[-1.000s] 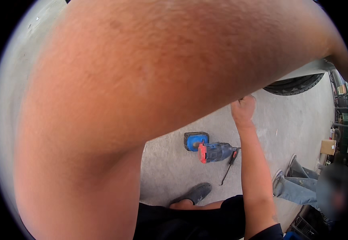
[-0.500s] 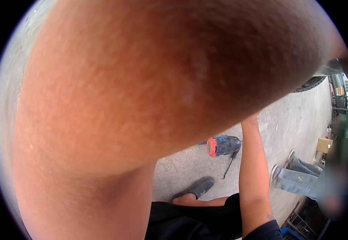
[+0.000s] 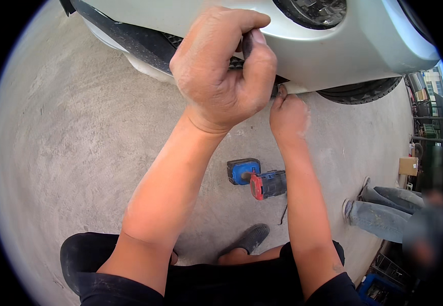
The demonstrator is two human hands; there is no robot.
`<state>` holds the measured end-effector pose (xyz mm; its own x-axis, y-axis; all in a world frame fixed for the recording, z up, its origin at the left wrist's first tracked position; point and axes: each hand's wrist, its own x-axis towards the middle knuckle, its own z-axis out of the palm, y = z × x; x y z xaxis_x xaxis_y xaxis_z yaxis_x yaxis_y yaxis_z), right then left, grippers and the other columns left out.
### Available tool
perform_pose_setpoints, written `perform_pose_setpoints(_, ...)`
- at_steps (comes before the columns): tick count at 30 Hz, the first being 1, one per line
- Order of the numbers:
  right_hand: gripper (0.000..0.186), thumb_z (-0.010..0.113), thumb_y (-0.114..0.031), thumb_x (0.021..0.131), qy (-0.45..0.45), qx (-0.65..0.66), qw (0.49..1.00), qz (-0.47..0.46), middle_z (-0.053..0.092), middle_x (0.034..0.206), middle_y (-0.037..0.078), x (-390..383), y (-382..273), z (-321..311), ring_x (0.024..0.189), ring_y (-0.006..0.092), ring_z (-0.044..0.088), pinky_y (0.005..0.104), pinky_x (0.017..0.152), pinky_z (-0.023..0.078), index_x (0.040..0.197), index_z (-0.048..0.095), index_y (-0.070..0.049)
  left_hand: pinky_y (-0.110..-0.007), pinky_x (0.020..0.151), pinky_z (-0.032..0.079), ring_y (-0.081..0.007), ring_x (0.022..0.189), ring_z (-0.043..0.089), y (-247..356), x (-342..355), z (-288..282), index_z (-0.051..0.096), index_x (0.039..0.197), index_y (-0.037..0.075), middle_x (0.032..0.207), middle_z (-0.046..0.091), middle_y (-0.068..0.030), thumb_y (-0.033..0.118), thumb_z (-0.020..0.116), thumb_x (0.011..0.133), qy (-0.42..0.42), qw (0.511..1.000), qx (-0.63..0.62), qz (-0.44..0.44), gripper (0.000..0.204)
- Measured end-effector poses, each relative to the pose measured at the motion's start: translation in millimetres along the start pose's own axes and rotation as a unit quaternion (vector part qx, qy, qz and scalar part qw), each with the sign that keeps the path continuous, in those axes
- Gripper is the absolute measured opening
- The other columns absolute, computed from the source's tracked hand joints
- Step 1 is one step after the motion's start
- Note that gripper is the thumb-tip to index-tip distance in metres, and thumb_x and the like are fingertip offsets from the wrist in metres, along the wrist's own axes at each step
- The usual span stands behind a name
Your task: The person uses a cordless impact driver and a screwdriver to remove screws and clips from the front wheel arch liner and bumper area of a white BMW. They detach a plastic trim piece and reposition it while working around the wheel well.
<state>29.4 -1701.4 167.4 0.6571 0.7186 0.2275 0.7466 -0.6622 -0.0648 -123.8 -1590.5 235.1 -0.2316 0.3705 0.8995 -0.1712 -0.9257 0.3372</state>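
My left hand (image 3: 224,71) is raised in front of the pale car bumper (image 3: 354,56), its fingers curled and thumb and forefinger closed on a small dark piece (image 3: 247,45) that I cannot make out. Lower and to the right, my right hand (image 3: 290,115) reaches to the bumper's bottom edge. Its fingers are pinched together there, at a dark gap under the bumper; what they grip is too small to tell. A round lamp (image 3: 319,11) sits in the bumper above. On the concrete below lies a cordless power tool (image 3: 270,184) with a blue battery (image 3: 244,171), partly behind my right forearm.
The car's front tyre (image 3: 361,92) shows at the right under the bumper. Another person in jeans (image 3: 379,219) is close on the right. Beyond stand a cardboard box (image 3: 408,166) and a blue crate (image 3: 372,290). My shoe (image 3: 247,238) rests near the tool.
My left forearm, which filled most of the view, has dropped away from the camera. The bumper, both hands and the tool's battery now show. The power tool stays on the floor.
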Motion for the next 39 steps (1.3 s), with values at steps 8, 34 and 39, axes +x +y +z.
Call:
perform_pose_setpoints(8,0.04,0.056,-0.035,0.1,-0.039,0.023,0.999,0.007,0.074,0.09,0.024,-2,6,-3,0.089,0.0419,0.073,0.0495,0.081,0.058,0.088,0.075,-0.002,-0.038,0.064,0.05,-0.0307,0.067,0.059,9,-74,27,0.067,0.084,0.001,0.077,0.065,-0.0118,-0.003,0.064,0.07,-0.082,0.99,0.011,-0.117,0.015)
perform_pose_setpoints(34,0.046,0.067,-0.035,0.099,-0.027,0.3,0.954,-0.003,0.045,0.062,0.003,-16,29,-24,0.062,0.0125,0.038,0.033,0.057,0.036,0.073,0.054,0.0,-0.04,0.079,0.055,-0.0337,0.091,0.067,17,-146,30,0.065,0.102,-0.001,0.107,0.067,-0.0172,-0.003,0.067,0.072,-0.105,0.947,0.015,-0.304,0.03)
perform_pose_setpoints(39,0.026,0.066,-0.013,0.091,-0.176,0.223,0.955,0.085,0.039,0.064,0.0,-24,21,-58,0.061,0.009,0.037,0.0302,0.052,0.034,0.073,0.05,-0.002,-0.038,0.07,0.055,-0.0306,0.081,0.068,32,-151,52,0.064,0.103,-0.001,0.101,0.068,-0.0157,0.001,0.067,0.081,-0.025,0.875,-0.097,-0.473,0.023)
